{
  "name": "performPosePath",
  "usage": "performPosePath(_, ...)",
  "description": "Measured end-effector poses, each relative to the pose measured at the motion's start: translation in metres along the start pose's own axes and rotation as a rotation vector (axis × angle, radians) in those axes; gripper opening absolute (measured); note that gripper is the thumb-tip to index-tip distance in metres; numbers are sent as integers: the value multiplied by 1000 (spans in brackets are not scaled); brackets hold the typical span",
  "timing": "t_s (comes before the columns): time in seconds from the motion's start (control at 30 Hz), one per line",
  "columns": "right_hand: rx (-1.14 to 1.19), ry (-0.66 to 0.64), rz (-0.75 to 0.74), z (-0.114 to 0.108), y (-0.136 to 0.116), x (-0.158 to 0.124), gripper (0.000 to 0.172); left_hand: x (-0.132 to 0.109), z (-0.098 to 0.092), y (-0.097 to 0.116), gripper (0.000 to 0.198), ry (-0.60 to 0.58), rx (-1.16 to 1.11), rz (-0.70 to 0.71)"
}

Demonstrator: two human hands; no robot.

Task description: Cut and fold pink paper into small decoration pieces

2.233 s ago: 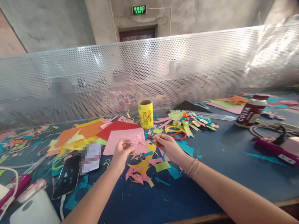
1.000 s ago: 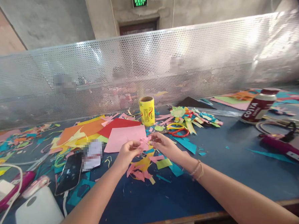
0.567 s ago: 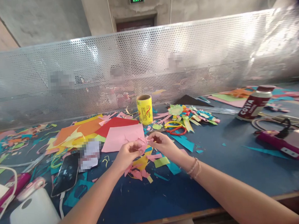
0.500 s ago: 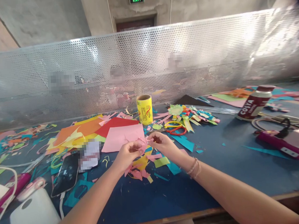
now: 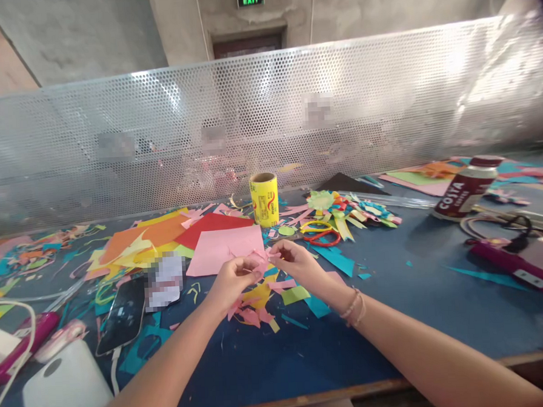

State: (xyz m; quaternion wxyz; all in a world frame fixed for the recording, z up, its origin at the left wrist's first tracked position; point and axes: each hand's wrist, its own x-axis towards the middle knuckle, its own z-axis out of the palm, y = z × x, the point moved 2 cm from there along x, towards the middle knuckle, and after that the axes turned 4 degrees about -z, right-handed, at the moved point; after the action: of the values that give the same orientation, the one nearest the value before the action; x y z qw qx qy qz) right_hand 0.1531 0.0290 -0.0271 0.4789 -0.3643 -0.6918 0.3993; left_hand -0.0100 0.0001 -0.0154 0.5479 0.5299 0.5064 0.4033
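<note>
My left hand [image 5: 232, 282] and my right hand [image 5: 296, 264] meet over the blue table [image 5: 395, 300], both pinching a small pink paper cutout [image 5: 259, 260] between their fingertips. Just behind the cutout lies a flat pink paper sheet [image 5: 219, 249] with a red sheet [image 5: 209, 224] partly under it. Below my hands is a heap of pink, yellow and green paper scraps [image 5: 263, 304]. A beaded bracelet sits on my right wrist.
A yellow tape roll [image 5: 264, 199] stands behind the sheets. Orange and yellow paper [image 5: 132, 244], a phone [image 5: 122, 308] and a white device [image 5: 65, 390] lie left. Scissors with coloured strips [image 5: 327, 225], a Costa bottle [image 5: 464, 187] and a pink tool [image 5: 515, 263] lie right. A perforated metal screen [image 5: 267, 125] closes the back.
My hands have drawn closer together and lifted the pink cutout off the pink sheet. In the last half second they hardly move.
</note>
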Motion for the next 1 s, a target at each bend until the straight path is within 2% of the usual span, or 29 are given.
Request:
performPosePath(0.2,16,19,4,1,-2,0,15,0,-1,0,23,17,12,18)
performPosePath(0.33,21,125,-7,-11,-1,7,17,4,-5,-5,24,45,-61,-8)
performPosePath(0.47,-38,136,-22,-23,2,14,12,7,-9,-8,28,94,-165,-39)
performPosePath(0.7,-193,30,-67,-20,0,10,9,11,-12,-8,38,159,-275,-44)
performPosePath(0.9,-454,-64,-171,-11,-3,2,14,10,-14,-6,44,93,-273,-18)
performPosePath(1.0,-643,-122,-256,-25,-5,0,22,9,-14,-4,42,69,-276,-24)
